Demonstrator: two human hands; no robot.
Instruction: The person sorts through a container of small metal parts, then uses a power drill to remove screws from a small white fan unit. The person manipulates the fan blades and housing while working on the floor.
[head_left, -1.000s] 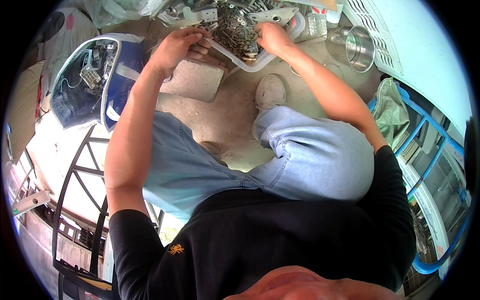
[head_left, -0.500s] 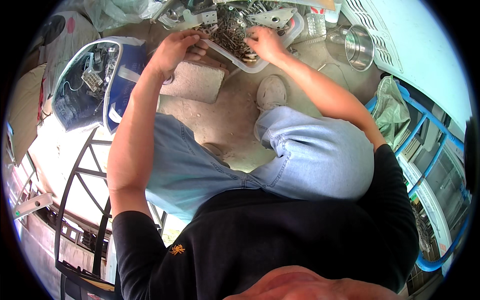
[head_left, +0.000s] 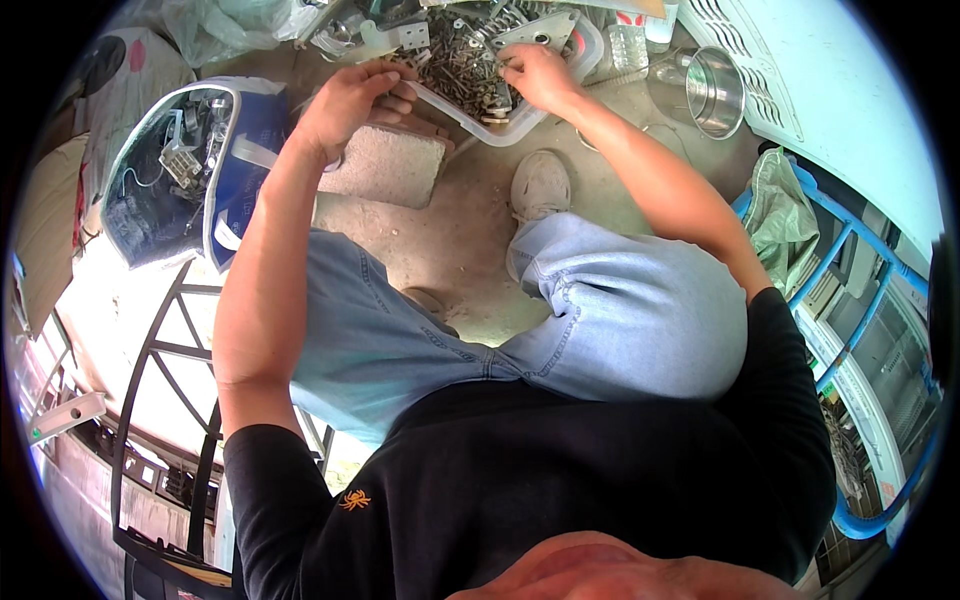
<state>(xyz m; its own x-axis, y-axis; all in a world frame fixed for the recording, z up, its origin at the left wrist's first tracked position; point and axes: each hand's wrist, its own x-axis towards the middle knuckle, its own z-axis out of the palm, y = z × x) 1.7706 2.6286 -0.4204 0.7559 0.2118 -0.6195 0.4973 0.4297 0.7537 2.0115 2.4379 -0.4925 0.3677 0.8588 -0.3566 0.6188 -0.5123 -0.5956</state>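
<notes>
A clear plastic bin (head_left: 488, 134) full of loose screws and small metal hardware (head_left: 458, 70) stands at the far middle. At its left edge is my left hand (head_left: 358, 102), with fingers curled beside the rim; what they hold, if anything, is hidden. Over the right side of the hardware, my right hand (head_left: 543, 80) reaches in with thumb and fingers drawn together. Its fingertips are among the screws, and I cannot make out what is between them. Just beyond that hand lies a flat metal plate (head_left: 540, 34) with holes. More pale brackets (head_left: 390, 38) lie at the bin's far left.
A pale block (head_left: 385, 168) lies on the floor below my left hand. To the left stands a blue bag (head_left: 250, 130) filled with metal parts. A steel pot (head_left: 716, 92), a clear bottle (head_left: 628, 48) and a blue metal frame (head_left: 850, 300) are on the right.
My right hand has shifted slightly right and up over the screws, and its fingers have drawn closer together. My left hand stays at the bin's left edge.
</notes>
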